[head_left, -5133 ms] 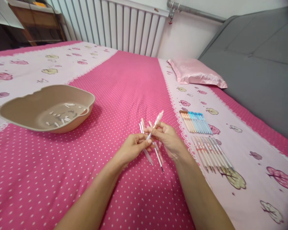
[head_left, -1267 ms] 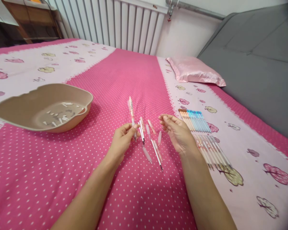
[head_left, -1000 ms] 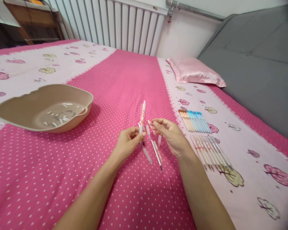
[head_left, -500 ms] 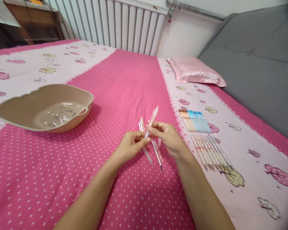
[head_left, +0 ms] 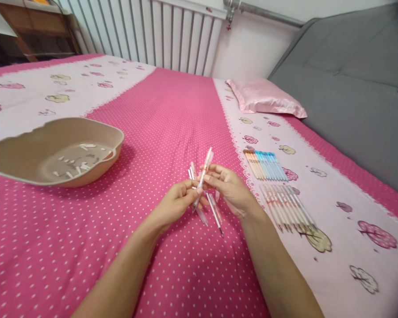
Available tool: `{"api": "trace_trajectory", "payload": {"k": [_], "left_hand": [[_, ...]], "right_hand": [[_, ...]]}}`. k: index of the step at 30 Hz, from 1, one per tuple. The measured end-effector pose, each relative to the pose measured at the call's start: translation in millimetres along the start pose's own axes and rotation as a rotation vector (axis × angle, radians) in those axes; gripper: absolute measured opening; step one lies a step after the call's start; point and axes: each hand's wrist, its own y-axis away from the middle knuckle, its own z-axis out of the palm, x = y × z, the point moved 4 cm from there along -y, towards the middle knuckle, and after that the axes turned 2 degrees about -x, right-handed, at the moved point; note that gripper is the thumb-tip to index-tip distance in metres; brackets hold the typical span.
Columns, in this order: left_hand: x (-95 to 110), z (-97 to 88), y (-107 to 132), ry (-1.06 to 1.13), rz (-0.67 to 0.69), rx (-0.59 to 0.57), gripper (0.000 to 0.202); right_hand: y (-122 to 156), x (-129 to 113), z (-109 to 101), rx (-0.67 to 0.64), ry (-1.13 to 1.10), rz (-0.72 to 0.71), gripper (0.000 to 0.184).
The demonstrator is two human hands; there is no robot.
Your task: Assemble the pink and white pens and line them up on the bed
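Between my two hands a pale pink and white pen [head_left: 204, 170] is held at a slant, its clip end up and its tip down. My left hand [head_left: 177, 198] pinches it near the lower part. My right hand [head_left: 228, 185] has its fingers closed on the barrel higher up. Below them on the bedsheet lie loose pen parts: a white refill [head_left: 215, 215] with a dark tip, a clear pinkish barrel [head_left: 202, 216], and more white refills [head_left: 190, 173] partly hidden behind my left fingers.
A beige basin [head_left: 23, 154] with small white pieces in it stands to the left. On the right lie a row of orange and blue pens [head_left: 265, 165] and a row of pale pens [head_left: 287, 207]. A pink pillow [head_left: 265, 97] rests beside the grey headboard [head_left: 348, 79].
The pen has turned a little more upright, and its tip now shows below my left fingers. My right fingers have opened slightly around the barrel. The whole view has shifted slightly.
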Motion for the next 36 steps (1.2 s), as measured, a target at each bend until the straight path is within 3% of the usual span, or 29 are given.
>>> {"api": "trace_trajectory", "payload": {"k": [8,13,24,30,36], "left_hand": [[-6.8,-6.9,-6.9,-0.391,0.051,0.108,0.026],[-4.4,-9.1,-8.2,-0.464,-0.001,0.173,0.033],[0.5,-6.7,-14.4,-0.237,-0.051,0.140,0.049],[-6.3,-10.3,-14.5,-0.235,-0.062,0.113,0.046],[-4.4,-13.8,-13.6,-0.307,-0.028,0.179,0.046]], "right_hand": [[-4.0,2.8,-1.5,0.043,0.137,0.043,0.036],[-8.7,5.5,-9.7,0.103,0.200,0.020,0.036],[-11.2,0.8,-16.5,0.099,0.007,0.023,0.036],[-10.2,-2.7,-11.6,0.043,-0.108,0.071,0.029],[-10.2,-4.1,-10.6,0.084,-0.126,0.056,0.024]]}}
